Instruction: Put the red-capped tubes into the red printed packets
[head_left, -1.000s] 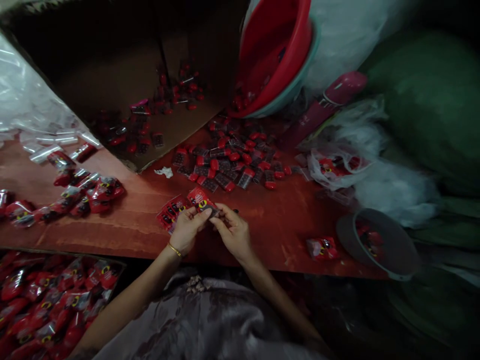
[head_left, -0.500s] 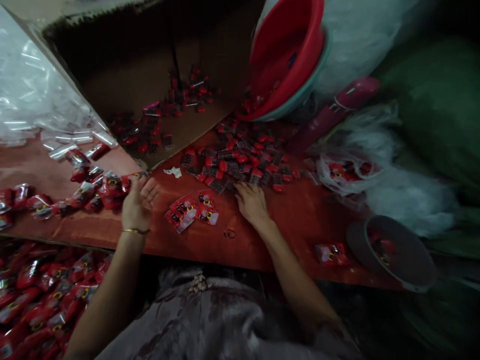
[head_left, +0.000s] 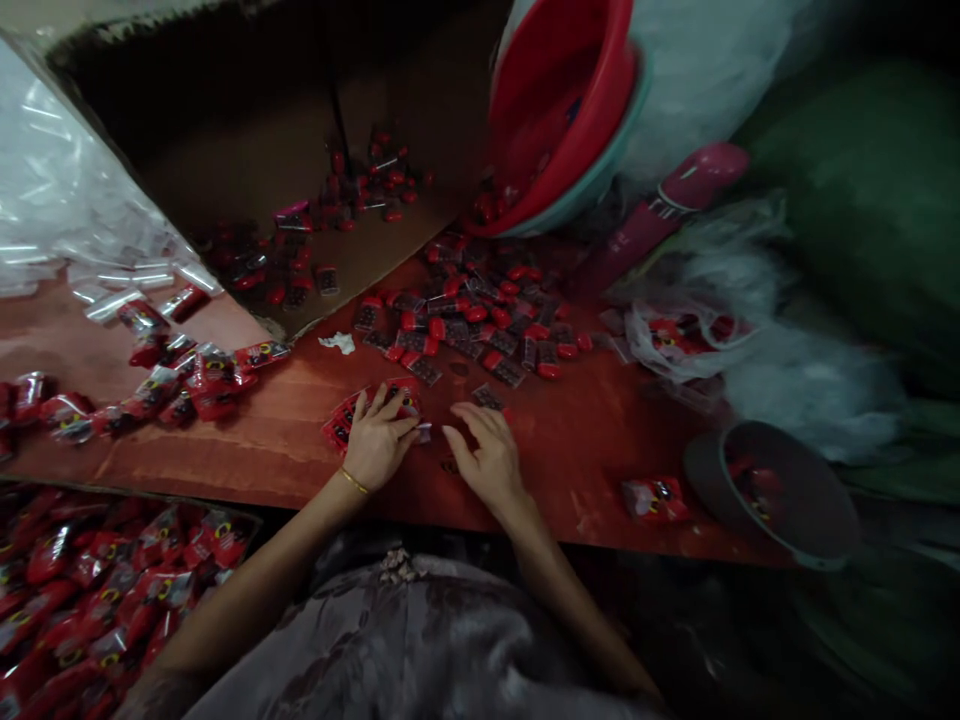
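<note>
My left hand [head_left: 377,440], with a thin gold bracelet at the wrist, lies over the small red printed cards [head_left: 341,415] on the red table. Its fingers are spread, and they hide part of the cards. To the right, my right hand [head_left: 489,458] rests low over the tabletop with thumb and fingers apart. Just past its fingertips lies a small clear case with a red end [head_left: 487,397]; whether they touch is hard to see. Beyond both hands spreads a pile of such red-capped cases [head_left: 480,320]. A small dark ring [head_left: 448,466] shows partly beside my right thumb.
An open cardboard box [head_left: 405,260] with more cases lies behind. Nested red and teal basins [head_left: 626,130] tilt beside a dark pink bottle [head_left: 660,210]. Filled red packets [head_left: 210,380] lie left, many more [head_left: 112,600] below. A grey bowl [head_left: 701,470] stands right.
My left hand has moved right from beside the filled packets onto the cards. My right hand has drawn back from the pile toward me, and a case now lies at its fingertips.
</note>
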